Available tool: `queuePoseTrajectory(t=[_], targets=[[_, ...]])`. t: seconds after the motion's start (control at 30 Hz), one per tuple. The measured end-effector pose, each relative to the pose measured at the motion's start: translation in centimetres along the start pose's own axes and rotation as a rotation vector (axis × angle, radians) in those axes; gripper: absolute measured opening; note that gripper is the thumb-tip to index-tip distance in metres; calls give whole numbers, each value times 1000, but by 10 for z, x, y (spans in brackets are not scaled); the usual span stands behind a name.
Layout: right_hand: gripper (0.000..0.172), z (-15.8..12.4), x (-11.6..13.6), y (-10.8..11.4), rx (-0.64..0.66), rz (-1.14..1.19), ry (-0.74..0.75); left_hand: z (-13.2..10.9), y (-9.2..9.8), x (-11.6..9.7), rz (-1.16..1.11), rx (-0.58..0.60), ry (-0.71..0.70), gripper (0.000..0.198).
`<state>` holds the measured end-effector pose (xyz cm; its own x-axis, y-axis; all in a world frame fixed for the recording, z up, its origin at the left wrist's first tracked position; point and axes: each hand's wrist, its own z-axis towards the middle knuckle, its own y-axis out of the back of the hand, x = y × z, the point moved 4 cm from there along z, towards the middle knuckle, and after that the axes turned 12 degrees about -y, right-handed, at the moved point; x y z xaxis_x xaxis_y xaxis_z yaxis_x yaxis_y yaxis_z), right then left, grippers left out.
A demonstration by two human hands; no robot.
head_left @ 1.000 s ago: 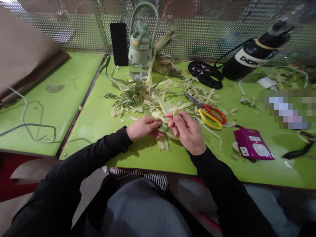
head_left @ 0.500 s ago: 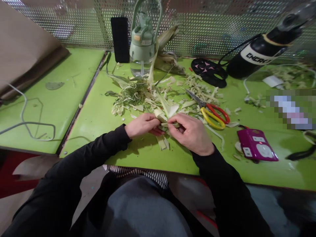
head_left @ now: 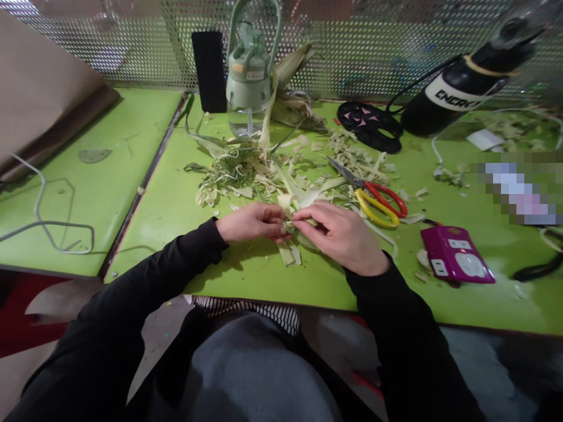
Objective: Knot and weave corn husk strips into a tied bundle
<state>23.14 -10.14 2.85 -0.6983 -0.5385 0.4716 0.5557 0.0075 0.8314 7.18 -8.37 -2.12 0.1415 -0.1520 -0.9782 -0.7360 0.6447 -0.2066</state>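
Observation:
Between my hands is a folded bundle of pale green corn husk (head_left: 287, 203), low over the table's front part. My left hand (head_left: 255, 222) pinches its left side with thumb and fingers. Thumb and forefinger of my right hand (head_left: 336, 233) close on the husk from the right, their tips almost meeting the left ones. Cut husk strips (head_left: 288, 254) stick out below the fingers. Just beyond lies a heap of shredded husk (head_left: 237, 167). Scissors (head_left: 373, 199) with one red and one yellow handle rest right of it, blades pointing away.
A water bottle (head_left: 248, 88) and a black phone (head_left: 209, 71) stand at the back by a perforated screen (head_left: 145, 47). Whole dried husks (head_left: 297, 111) lie beside the bottle. On the right are a black bottle (head_left: 453, 94), a black pad (head_left: 369, 126) and a purple power socket (head_left: 457, 255).
My right fingertips have moved slightly left along the husk, closer to my left hand. The husk bundle has turned a little between the fingers. The whole view has shifted slightly.

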Motion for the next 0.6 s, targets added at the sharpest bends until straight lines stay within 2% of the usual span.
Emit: queuePoseTrajectory(t=[0.1,0.2,0.33,0.4,0.5,0.6], targets=[[12,-1,0,-4,30,-60,68,1,-1,2,55,22,-18,9],[12,-2,-2,-9,111,-60,113,1,-3,7,62,37,-9,7],[15,-1,-2,-10,141,-20,93,0,-2,8,107,-26,15,5],[15,0,-1,-8,124,13,62,0,-2,4,118,-36,0,7],[10,2,1,-3,14,54,35,-1,-3,-2,81,-29,-36,13],[8,2,5,-3,-29,81,64,-2,-3,-3,121,-55,-45,6]])
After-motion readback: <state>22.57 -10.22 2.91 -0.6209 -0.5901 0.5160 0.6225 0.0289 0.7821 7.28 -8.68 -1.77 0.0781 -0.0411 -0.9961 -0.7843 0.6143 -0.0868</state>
